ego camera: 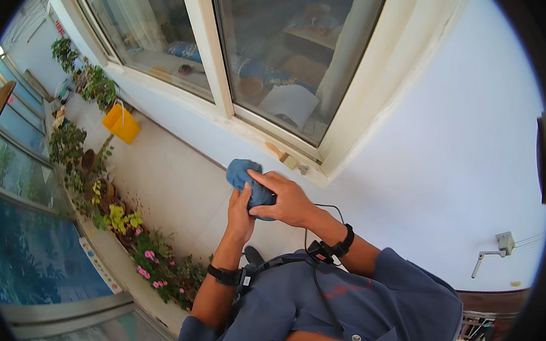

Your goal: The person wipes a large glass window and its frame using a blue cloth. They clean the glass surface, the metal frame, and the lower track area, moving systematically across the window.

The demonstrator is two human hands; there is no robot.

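Both hands hold a bunched blue cloth (244,170) in front of my body, beside the window ledge. My left hand (241,213) grips its near left side, thumb laid on top. From the right, my right hand (288,198) clasps the same cloth with thumb and fingers apart around it; whether anything is wrapped inside is hidden. Just beyond the right hand, a paintbrush with a wooden handle (281,155) lies on the window sill (252,138), with a small grey item (303,169) near its bristles. Each wrist wears a black strap with a small device.
A sliding window (224,70) and white wall (422,161) run along the right. Potted plants (123,219), some with pink flowers, line the glazed left side. A yellow bucket (122,126) stands on the tiled floor farther along. A black cable hangs by my right forearm.
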